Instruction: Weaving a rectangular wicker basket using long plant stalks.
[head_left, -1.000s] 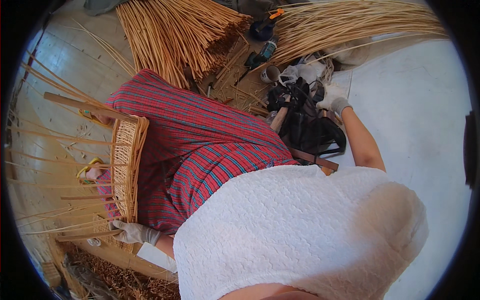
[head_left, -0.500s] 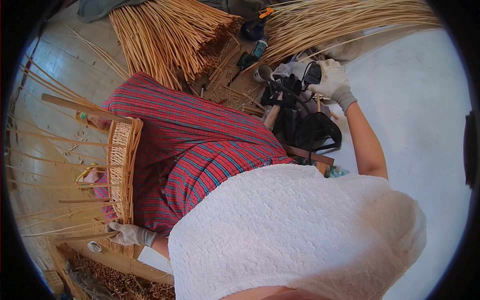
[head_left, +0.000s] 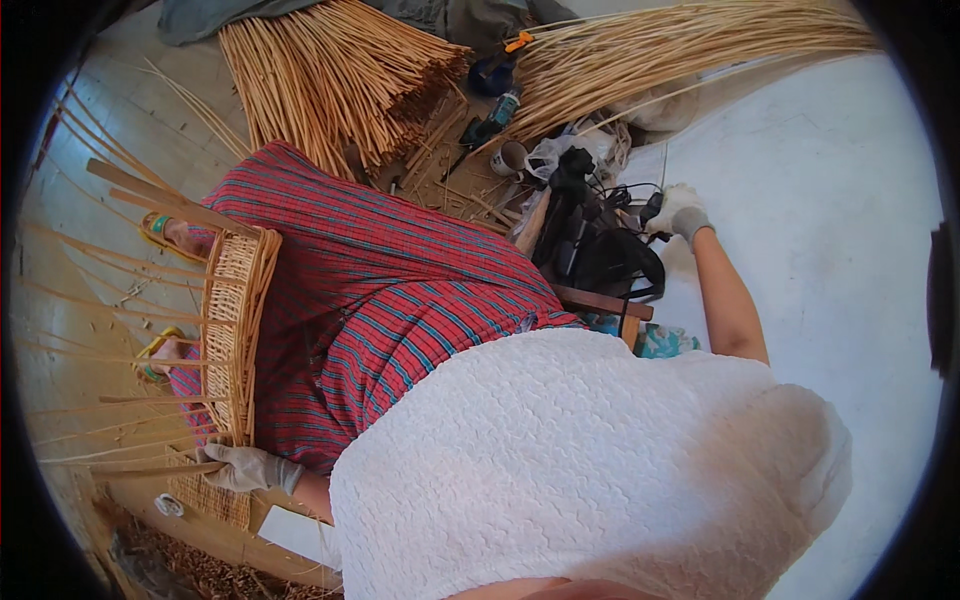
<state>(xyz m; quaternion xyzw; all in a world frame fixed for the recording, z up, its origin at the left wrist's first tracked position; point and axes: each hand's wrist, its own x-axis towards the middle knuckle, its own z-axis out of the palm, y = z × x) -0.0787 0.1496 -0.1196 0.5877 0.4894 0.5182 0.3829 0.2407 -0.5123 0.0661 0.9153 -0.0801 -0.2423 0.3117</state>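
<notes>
A half-woven wicker basket lies across my lap, with long stakes fanning out to the left. Its lower corner is in my gloved left hand, whose fingers are closed around the edge beside a flat brown stake. Over on the right, my gloved right hand is low against the white surface. It is right by a small black cord end and a heap of black straps and bag. Its fingers blur into the pale background, so their grip does not show.
A thick bundle of cut willow rods lies at the far left. Longer rods stretch along the far right. Between them are a cordless drill, a mug and offcuts. A wooden stool edge sits by my hip.
My right hand has come down from above the black heap to the white surface, with the cord piece lowered too. The basket and left hand have shifted slightly left.
</notes>
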